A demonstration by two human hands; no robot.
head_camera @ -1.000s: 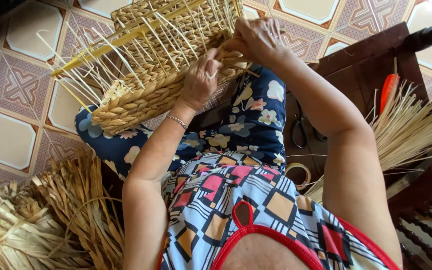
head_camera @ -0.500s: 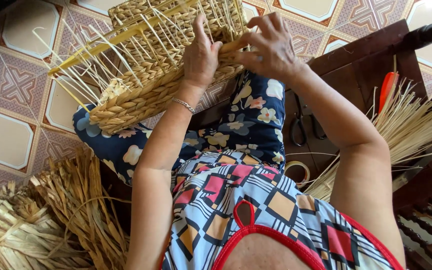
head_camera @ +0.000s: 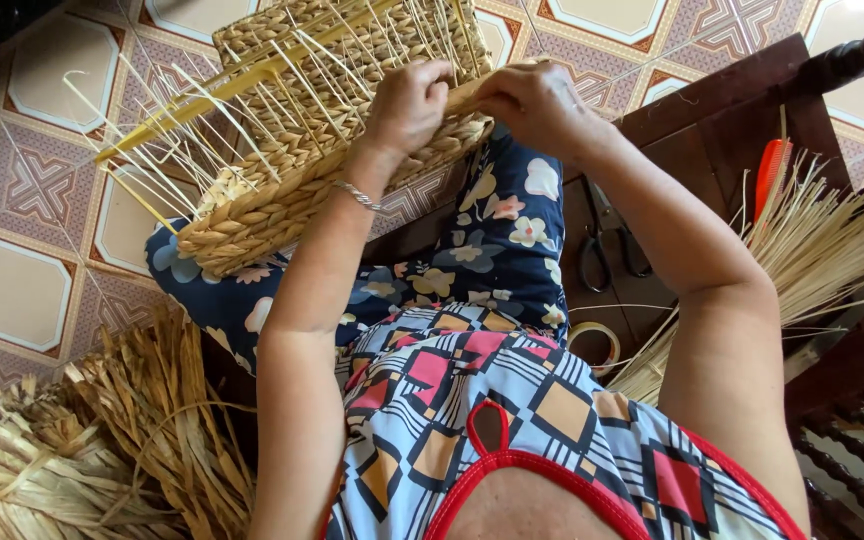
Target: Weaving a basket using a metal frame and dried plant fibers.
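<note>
Clearly mid-weave: the basket (head_camera: pixel 322 150) rests on the lap at twelve o'clock, the left hand (head_camera: pixel 407 105) clamped on its rim and the right hand (head_camera: pixel 532 100) pinching a straw strand (head_camera: pixel 472 95). Next, I judge, that strand needs tucking between the thin upright sticks (head_camera: pixel 202 140).

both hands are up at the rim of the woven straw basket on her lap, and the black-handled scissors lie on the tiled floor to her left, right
Not quite. In the head view, the left hand and right hand are at the woven straw basket, but the black-handled scissors lie on the dark wooden furniture to the person's right, not on the tiled floor.
</note>
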